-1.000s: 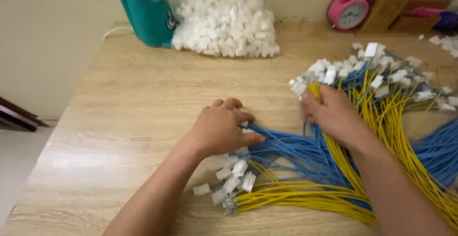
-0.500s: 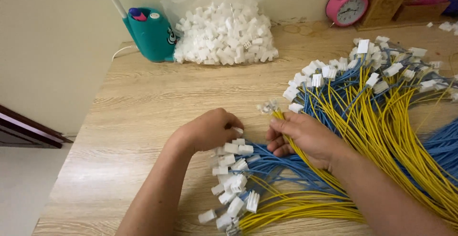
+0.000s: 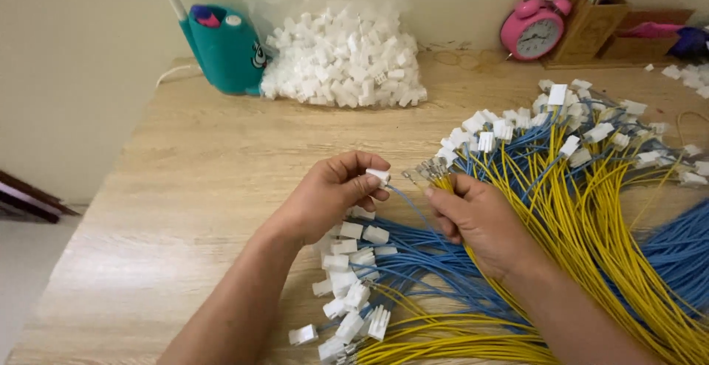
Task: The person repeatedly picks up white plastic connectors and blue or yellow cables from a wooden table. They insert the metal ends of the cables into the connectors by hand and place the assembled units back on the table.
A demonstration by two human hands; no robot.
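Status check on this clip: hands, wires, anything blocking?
Left hand pinching white connector, one blue wire in it. Right hand gripping yellow wire ends. Nothing blocking; finished wires piled right.

table (image 3: 185, 188): matt wood grain | connectors (image 3: 347, 262): white plastic | wires (image 3: 591, 210): glossy insulation

A home desk used as a small piecework station. The wood-grain tabletop (image 3: 192, 188) stands against a plain cream wall (image 3: 74, 55). At 12 o'clock lies a clear bag of white plastic connector housings (image 3: 343, 59); at 11 o'clock, a teal container (image 3: 225, 47); at 1 o'clock, a pink twin-bell alarm clock (image 3: 533, 31) beside a cardboard organiser (image 3: 591, 29). Yellow and blue wire leads (image 3: 591, 210) with white connectors cover the surface from 3 to 6 o'clock.
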